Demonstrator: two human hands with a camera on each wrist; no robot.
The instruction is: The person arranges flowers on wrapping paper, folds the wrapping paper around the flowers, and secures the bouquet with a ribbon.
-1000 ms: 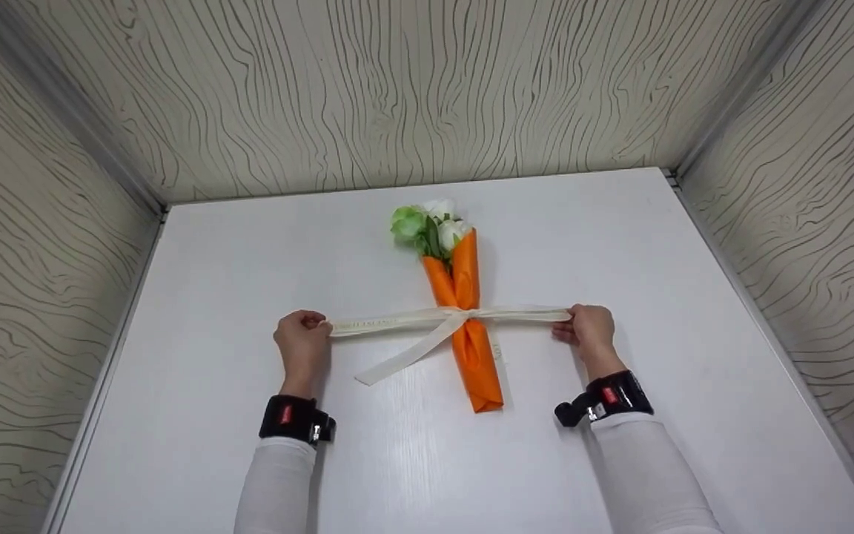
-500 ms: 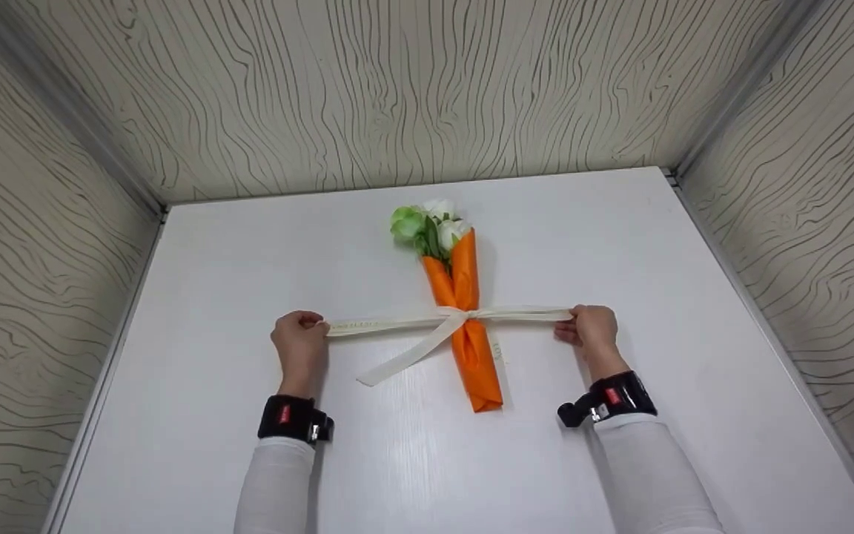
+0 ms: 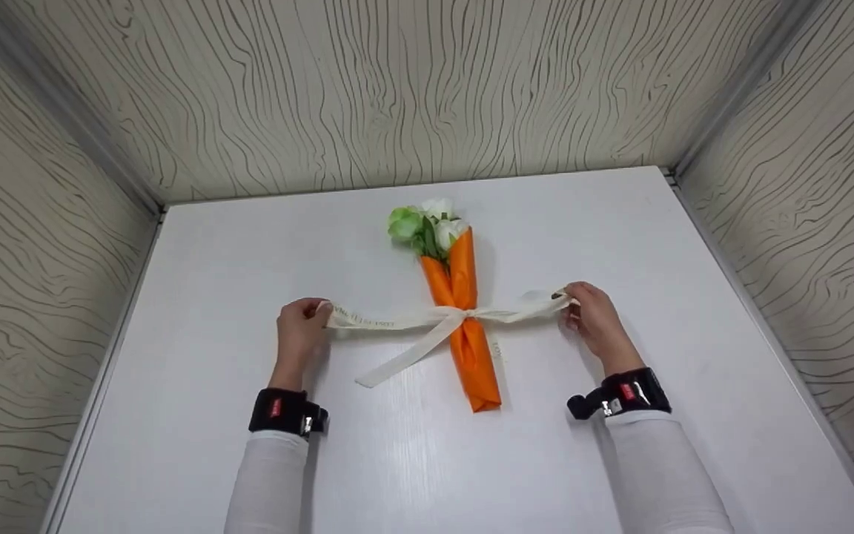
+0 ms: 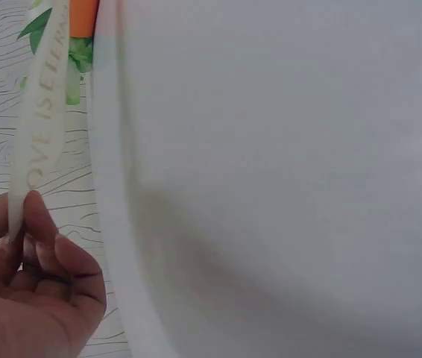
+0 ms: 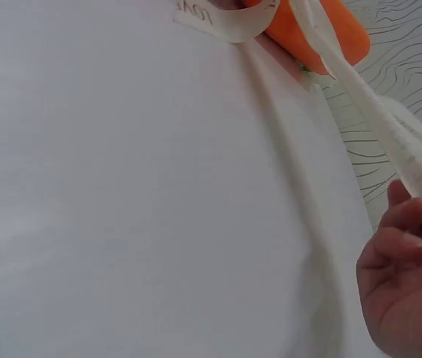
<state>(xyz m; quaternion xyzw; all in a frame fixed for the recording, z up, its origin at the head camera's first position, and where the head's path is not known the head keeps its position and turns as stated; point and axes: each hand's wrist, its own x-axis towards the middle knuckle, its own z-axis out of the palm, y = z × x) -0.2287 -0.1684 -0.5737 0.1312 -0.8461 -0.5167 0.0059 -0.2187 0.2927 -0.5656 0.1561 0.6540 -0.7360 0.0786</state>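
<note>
A small bouquet of white and green flowers [image 3: 427,225] lies on the table in orange wrapping paper [image 3: 473,363]. Around its middle, a cream printed ribbon [image 3: 405,320] is tied at a knot. My left hand [image 3: 301,334] pinches the loop reaching out to the left; in the left wrist view, thumb and finger grip the lettered ribbon [image 4: 43,112]. To the right, my right hand [image 3: 596,322] pinches the other loop, whose ribbon [image 5: 375,112] looks bunched in the right wrist view. One loose tail [image 3: 405,360] slants down to the left, and another lies partly behind the paper.
The white table [image 3: 212,259] is enclosed by wood-grain patterned walls [image 3: 397,89] at the back and both sides. Each wrist wears a black band [image 3: 279,411] with a small camera.
The stretched ribbon loops have slackened and curve now. My right hand has risen and turned slightly, and my left hand has moved a little up and away from the near edge.
</note>
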